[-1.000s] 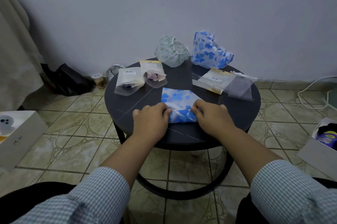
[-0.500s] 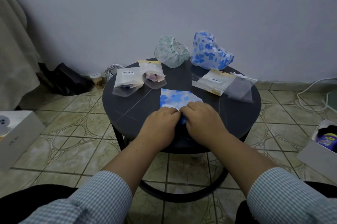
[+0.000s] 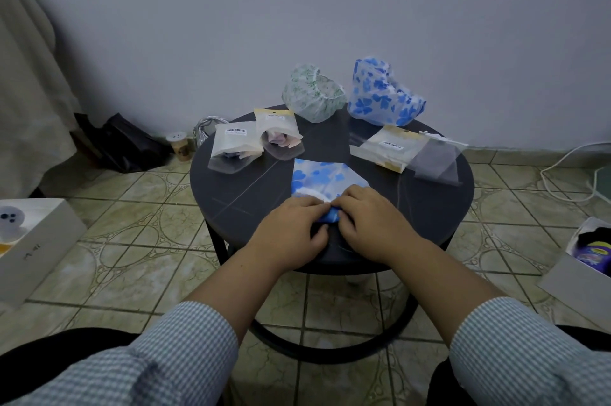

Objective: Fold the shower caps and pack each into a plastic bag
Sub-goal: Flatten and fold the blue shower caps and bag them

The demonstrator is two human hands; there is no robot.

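Head view: left hand and right hand both pinch the near edge of the flattened white shower cap with blue flower print, fingers curled round a rolled blue fold between them. The cap lies at the front of the round black table, far half spread flat. Judgement — step in hand is rolling the near edge forward; keep the roll tight and even, pressing air out. Empty clear plastic bags wait just beyond, to the right — two unfolded caps sit behind.
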